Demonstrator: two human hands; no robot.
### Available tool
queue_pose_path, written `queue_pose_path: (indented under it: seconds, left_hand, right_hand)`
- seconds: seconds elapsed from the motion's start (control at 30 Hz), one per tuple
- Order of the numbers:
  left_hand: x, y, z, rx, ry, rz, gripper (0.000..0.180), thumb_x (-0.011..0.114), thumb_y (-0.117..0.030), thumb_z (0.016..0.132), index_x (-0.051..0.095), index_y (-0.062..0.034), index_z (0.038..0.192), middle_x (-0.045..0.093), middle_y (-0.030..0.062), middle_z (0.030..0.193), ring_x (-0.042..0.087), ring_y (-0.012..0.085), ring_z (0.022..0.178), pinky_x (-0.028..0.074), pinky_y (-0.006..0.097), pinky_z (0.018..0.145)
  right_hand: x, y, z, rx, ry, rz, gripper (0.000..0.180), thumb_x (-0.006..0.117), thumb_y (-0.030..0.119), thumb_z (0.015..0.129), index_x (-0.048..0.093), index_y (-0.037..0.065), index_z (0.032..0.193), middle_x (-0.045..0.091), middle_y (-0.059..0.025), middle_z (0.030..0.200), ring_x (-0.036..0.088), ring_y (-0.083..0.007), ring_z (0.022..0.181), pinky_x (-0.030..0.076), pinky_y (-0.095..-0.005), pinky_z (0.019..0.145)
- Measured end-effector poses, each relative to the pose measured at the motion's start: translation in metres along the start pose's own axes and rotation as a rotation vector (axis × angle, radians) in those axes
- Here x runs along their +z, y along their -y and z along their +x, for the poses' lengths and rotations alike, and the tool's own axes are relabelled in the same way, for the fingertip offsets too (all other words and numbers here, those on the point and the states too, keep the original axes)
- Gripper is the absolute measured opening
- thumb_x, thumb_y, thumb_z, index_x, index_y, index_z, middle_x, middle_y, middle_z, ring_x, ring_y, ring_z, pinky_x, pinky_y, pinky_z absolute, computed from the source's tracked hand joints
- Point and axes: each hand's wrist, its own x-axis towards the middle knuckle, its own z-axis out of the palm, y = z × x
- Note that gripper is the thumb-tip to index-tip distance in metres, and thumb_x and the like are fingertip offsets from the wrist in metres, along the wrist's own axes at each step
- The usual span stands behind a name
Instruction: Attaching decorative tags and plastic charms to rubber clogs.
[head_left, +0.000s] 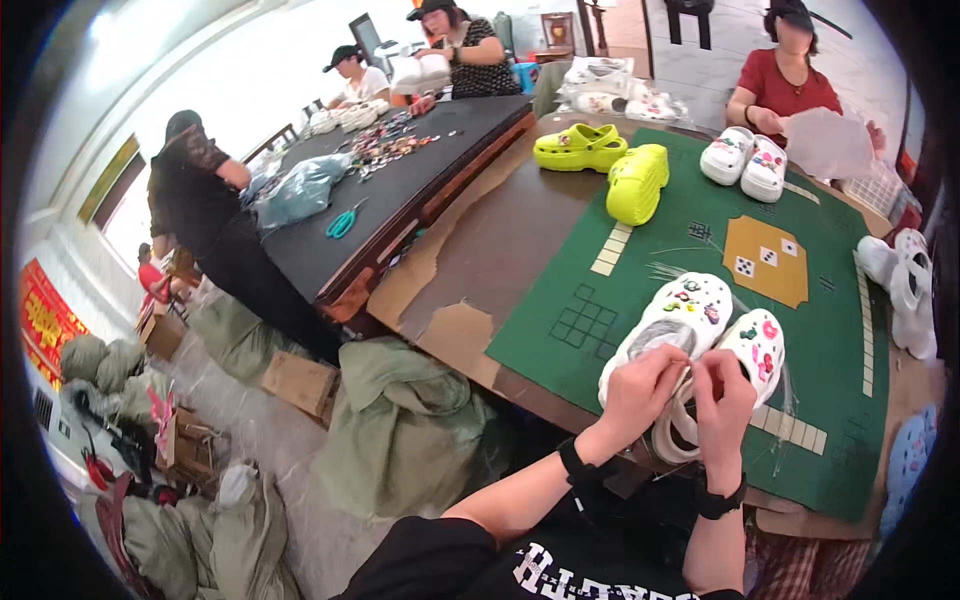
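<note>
Two white clogs with coloured charms, the left clog [690, 300] and the right clog [755, 345], sit side by side right in front of me on a green mat [540, 330]. My left hand [645, 392] is over the heel opening of the left clog, its fingertips pinched together. Close beside it, my right hand [722, 400] is also closed in a pinch above the right clog's heel end. Whatever lies between the fingertips is too small to make out. Thin clear strands [785, 410] lie near the right clog.
Lime-green clogs [638, 185] and another white charm-covered pair [763, 170] stand farther back. More white clogs [910, 290] and blue clogs [915, 450] are at right. A person in red [790, 90] handles translucent sheeting opposite. A dark table [330, 200] holds scissors [342, 222]; sacks [400, 430] lie at left.
</note>
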Motion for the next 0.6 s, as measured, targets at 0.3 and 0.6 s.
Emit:
queue_pose_path:
  seconds: [0.3, 0.6]
  left_hand:
    - [-0.015, 0.012, -0.001, -0.127, 0.049, 0.091, 0.009, 0.06, -0.006, 0.092, 0.066, -0.0056, 0.098, 0.063, 0.0112, 0.072, 0.061, 0.0209, 0.061, 0.048, 0.033, 0.058]
    - [-0.007, 0.02, 0.001, -0.048, 0.044, 0.072, 0.005, 0.059, -0.003, 0.094, 0.064, -0.0035, 0.095, 0.06, 0.0036, 0.064, 0.054, 0.0096, 0.055, 0.043, 0.026, 0.052]
  right_hand:
    - [0.013, 0.005, 0.007, -0.151, 0.078, -0.015, 0.01, 0.062, 0.011, 0.09, 0.061, 0.002, 0.087, 0.057, -0.013, 0.066, 0.057, -0.0245, 0.057, 0.044, -0.0347, 0.056]
    - [0.006, 0.005, 0.008, -0.252, 0.052, -0.013, 0.01, 0.062, 0.012, 0.089, 0.059, 0.004, 0.085, 0.061, -0.0145, 0.07, 0.063, -0.0285, 0.062, 0.047, -0.0359, 0.056]
